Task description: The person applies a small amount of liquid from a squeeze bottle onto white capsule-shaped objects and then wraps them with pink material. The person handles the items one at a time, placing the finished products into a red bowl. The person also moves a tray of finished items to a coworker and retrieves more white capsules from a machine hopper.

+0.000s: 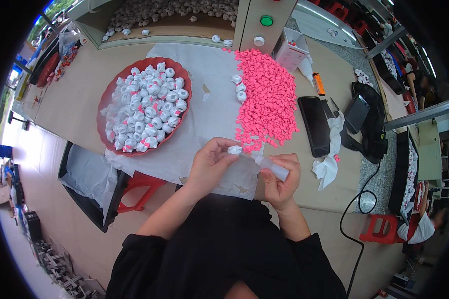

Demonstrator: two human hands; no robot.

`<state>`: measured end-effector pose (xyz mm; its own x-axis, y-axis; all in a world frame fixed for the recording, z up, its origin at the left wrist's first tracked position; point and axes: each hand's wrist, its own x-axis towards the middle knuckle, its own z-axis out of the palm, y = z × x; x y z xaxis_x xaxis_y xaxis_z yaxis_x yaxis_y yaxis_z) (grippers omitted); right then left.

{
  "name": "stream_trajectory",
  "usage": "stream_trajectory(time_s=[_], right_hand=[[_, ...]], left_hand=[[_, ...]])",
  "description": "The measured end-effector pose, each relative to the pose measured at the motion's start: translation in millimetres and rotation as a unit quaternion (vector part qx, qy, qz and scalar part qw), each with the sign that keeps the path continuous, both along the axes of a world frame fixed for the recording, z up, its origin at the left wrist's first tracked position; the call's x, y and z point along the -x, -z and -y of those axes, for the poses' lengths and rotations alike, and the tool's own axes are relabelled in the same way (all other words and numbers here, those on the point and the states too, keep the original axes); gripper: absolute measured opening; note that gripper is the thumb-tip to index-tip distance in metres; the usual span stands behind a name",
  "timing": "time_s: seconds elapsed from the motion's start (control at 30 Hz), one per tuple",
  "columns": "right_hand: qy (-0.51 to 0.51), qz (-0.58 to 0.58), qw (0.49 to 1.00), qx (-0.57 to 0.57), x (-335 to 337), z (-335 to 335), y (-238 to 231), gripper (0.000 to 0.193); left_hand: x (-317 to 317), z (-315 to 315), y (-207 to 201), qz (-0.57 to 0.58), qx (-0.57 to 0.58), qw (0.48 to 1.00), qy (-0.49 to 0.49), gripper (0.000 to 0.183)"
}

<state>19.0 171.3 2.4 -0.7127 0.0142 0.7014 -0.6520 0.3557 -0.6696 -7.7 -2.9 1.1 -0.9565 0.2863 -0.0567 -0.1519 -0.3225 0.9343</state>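
My left hand (210,167) pinches a small white figure piece (234,149) between thumb and fingertips, at the near edge of the pink pile. My right hand (283,183) is closed around a translucent squeeze bottle (274,168), tilted so its thin nozzle points at the white piece; whether the tip touches it I cannot tell. Beyond both hands lies a heap of small pink pieces (267,99). Several white pieces (241,87) stand in a row along the heap's left side. To the left, a red scalloped bowl (103,117) holds many white figures with pink parts.
White paper (204,119) covers the table's middle. On the right are a black phone (314,124), an orange lighter (319,84), a white box (290,49), crumpled tissue (329,167) and a black cable (366,192). A shelf (174,37) with more white pieces stands behind.
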Motion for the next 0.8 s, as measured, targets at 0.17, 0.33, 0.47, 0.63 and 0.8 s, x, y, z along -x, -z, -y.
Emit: stream_trajectory(time_s=[0.17,0.33,0.47,0.63,0.8], right_hand=[[-0.009,0.02,1.0,0.013,-0.7,-0.3,-2.9,0.029],[-0.013,0.019,1.0,0.014,-0.9,-0.5,-1.3,0.029],[-0.023,0.021,0.999,0.022,-1.4,1.2,-1.0,0.029],[-0.016,0.027,0.999,0.03,-2.3,1.6,-1.4,0.03],[-0.032,0.07,0.989,0.126,-3.0,-0.1,-3.9,0.027]], left_hand=[[0.1,0.0,-2.8,0.0,-0.002,1.0,0.003,0.025],[0.1,-0.2,-1.3,-0.003,0.002,1.0,0.004,0.025],[0.0,0.0,-1.5,-0.004,-0.01,1.0,0.015,0.024],[-0.1,0.5,0.8,-0.015,-0.006,1.0,0.012,0.024],[-0.8,0.2,-2.7,-0.005,-0.01,1.0,0.012,0.025]])
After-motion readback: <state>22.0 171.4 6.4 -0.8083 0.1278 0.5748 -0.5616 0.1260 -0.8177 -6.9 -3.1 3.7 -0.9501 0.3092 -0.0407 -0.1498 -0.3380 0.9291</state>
